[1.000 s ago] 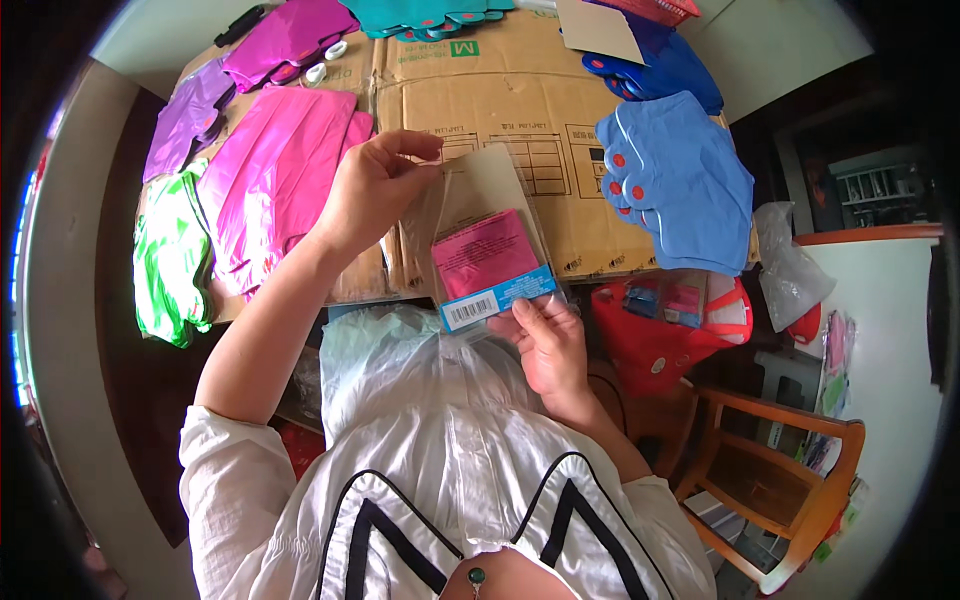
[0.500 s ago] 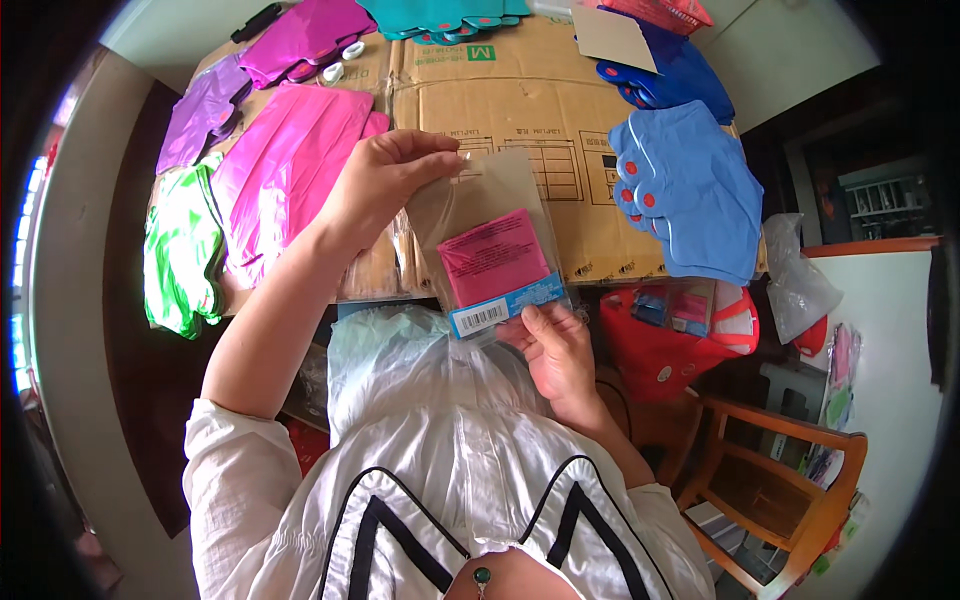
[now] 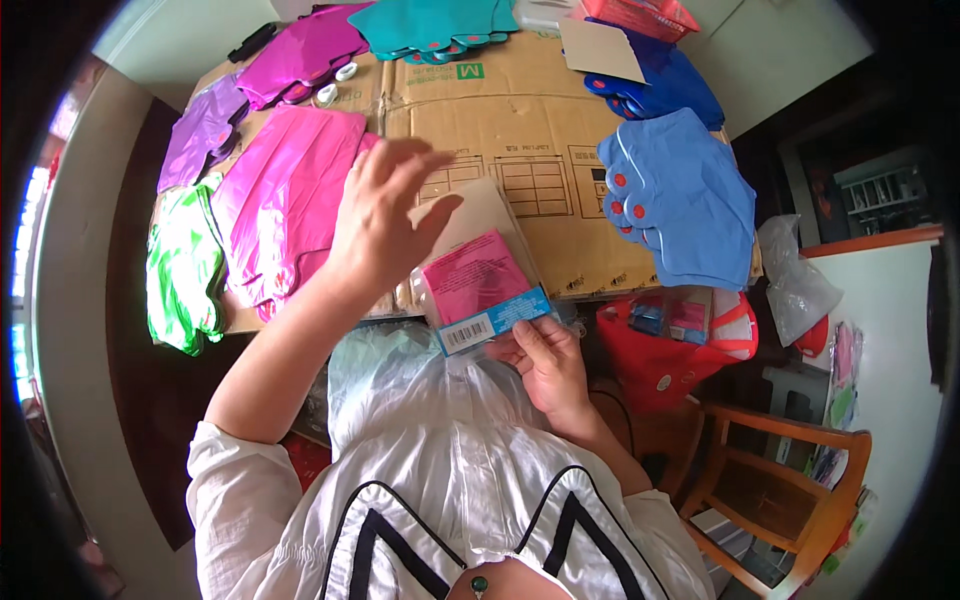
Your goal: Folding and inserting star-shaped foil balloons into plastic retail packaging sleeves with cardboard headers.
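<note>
My right hand (image 3: pixel 548 362) grips the lower right corner of a clear plastic packet (image 3: pixel 480 290), thumb on top. Inside the packet lie a folded pink piece (image 3: pixel 472 272) with dark print and a blue label strip (image 3: pixel 492 318) with a barcode; a pale card backs them. The packet is tilted over the near edge of the cardboard. Above its upper left side hovers my left hand (image 3: pixel 388 205), fingers and thumb apart, holding nothing. A stack of shiny pink pieces (image 3: pixel 290 190) lies on the cardboard just left of that hand.
Flattened cardboard (image 3: pixel 470 115) covers the table. Around its rim lie green (image 3: pixel 185 265), purple (image 3: pixel 203 135), magenta (image 3: pixel 300 52), teal (image 3: pixel 430 25), dark blue (image 3: pixel 680 90) and light blue (image 3: pixel 685 195) stacks. A red bag (image 3: pixel 660 350) with packets and a wooden chair (image 3: pixel 770 470) stand at right.
My left hand has let go of the packet's top edge and spread its fingers. The packet, still in my right hand, has shifted slightly left and down.
</note>
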{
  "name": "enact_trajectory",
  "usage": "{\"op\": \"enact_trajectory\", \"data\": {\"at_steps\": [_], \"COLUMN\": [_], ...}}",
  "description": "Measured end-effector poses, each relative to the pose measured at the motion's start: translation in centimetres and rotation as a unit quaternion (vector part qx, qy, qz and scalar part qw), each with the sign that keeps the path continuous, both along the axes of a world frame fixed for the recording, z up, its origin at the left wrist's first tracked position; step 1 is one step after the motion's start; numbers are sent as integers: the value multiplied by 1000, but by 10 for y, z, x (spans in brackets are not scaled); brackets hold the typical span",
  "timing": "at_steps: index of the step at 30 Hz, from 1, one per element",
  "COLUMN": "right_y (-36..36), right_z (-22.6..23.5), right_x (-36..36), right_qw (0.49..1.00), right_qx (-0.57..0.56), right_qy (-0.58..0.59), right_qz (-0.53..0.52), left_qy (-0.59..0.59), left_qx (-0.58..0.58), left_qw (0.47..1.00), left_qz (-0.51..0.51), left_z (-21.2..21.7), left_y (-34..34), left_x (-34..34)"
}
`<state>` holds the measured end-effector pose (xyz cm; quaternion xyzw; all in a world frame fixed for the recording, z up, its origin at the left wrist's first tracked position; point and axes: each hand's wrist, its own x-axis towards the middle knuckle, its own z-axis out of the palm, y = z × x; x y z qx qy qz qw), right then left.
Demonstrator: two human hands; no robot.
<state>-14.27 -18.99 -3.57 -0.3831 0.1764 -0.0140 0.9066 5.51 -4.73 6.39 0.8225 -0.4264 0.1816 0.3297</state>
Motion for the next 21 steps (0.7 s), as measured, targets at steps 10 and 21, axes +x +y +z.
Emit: {"op": "enact_trajectory", "data": {"at_steps": [10,21], "right_y": [2,-2], "right_z": [4,7], "right_x": [1,2], "right_qw": [999,998], "right_qx": [-36,-3], "right_qy": [-6,53], "right_qz": [-11,-36], "left_qy": [308,144], "left_qx": [153,131], "left_qw": [938,980], "left_qz": [-38,-45], "left_z": [-12,-22], "left_y": [-12,1], "left_x": [-27,-35]}}
